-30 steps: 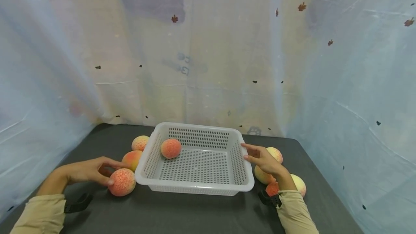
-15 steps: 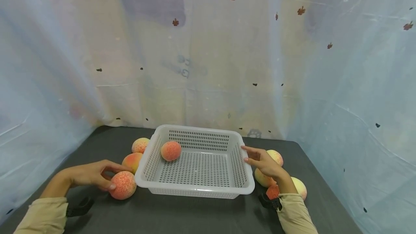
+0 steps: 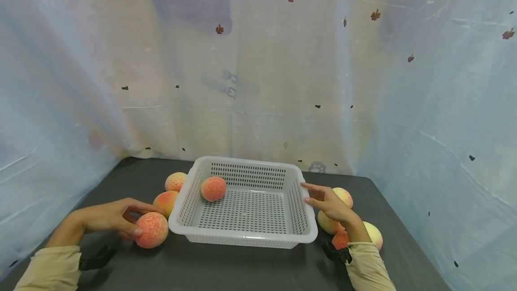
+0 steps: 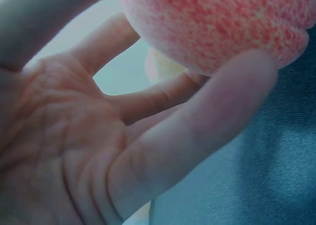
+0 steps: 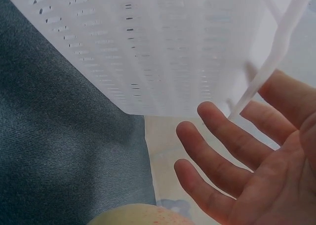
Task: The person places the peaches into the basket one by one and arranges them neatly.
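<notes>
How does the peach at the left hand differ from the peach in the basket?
The outer peach is beside the basket; the basket peach is inside it. The left hand touches the outer peach, but no hand touches the basket peach. In the head view, the outer peach looks larger than the basket peach. Both are round and reddish.

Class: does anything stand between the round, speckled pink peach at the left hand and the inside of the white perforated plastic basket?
Yes: the raised left rim of the white plastic basket, just right of the speckled pink peach. Nothing else visible stands between.
</notes>
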`<state>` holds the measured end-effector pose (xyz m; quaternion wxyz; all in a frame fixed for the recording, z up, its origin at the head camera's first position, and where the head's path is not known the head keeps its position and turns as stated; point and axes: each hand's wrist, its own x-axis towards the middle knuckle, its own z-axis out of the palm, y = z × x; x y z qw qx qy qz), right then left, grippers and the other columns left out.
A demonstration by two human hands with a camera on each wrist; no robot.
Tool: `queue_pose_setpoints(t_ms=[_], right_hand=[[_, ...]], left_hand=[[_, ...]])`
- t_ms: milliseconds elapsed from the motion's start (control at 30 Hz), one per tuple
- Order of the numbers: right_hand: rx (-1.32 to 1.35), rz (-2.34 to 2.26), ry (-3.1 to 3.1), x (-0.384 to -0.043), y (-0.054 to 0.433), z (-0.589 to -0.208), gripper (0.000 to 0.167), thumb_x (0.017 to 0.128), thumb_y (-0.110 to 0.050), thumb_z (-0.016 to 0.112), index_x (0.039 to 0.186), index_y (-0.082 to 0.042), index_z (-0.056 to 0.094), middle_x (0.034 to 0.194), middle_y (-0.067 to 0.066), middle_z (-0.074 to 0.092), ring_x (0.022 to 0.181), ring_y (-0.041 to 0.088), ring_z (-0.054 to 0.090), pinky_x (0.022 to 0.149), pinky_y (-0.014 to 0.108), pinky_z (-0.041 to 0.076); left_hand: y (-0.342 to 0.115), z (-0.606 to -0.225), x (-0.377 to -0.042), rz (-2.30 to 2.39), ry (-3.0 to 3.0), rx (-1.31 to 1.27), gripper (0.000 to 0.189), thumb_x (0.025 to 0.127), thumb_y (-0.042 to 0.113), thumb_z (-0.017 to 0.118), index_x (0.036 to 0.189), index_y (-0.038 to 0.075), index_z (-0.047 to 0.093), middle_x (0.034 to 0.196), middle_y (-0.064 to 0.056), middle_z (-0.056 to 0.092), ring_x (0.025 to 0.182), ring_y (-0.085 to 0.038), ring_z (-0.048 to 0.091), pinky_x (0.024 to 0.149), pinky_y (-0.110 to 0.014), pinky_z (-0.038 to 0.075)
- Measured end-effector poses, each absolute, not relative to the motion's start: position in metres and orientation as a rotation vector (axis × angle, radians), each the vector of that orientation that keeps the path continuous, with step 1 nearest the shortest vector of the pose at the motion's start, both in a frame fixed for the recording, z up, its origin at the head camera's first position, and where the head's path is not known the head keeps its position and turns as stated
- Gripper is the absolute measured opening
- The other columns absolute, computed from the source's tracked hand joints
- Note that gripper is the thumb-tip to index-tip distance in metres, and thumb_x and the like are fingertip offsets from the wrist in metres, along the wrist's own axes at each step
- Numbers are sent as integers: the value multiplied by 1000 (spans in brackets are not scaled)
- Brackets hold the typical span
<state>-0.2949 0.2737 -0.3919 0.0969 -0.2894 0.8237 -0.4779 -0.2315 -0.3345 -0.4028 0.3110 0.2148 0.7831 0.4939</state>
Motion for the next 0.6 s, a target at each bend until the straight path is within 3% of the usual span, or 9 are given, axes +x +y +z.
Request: queue_pose_setpoints(t_ms=[267,433,600], right_hand=[[-835,-1437,2411,-294,274,-392,64,104,-18,58,156,5,30,148,31,50,131,45,56,101,36,54],[-830,-1434,2419,-295,274,-392,63,104,-19,58,156,4,31,148,30,50,132,46,54,103,43,52],[-821,-1439,2419,-294,273,-391,63,104,-19,58,156,4,31,148,30,50,133,44,54,103,41,52]], left_hand=[[-343,-391,-225,1328,2091,578,62,98,17,61,156,10,40,140,2,62,115,-21,67,80,-48,59],[-347,-385,-221,1347,2112,598,61,99,16,59,156,9,38,138,4,64,112,-22,68,80,-47,60],[-348,-378,-220,1359,2152,615,60,100,14,57,157,10,37,137,7,64,115,-19,68,82,-45,59]])
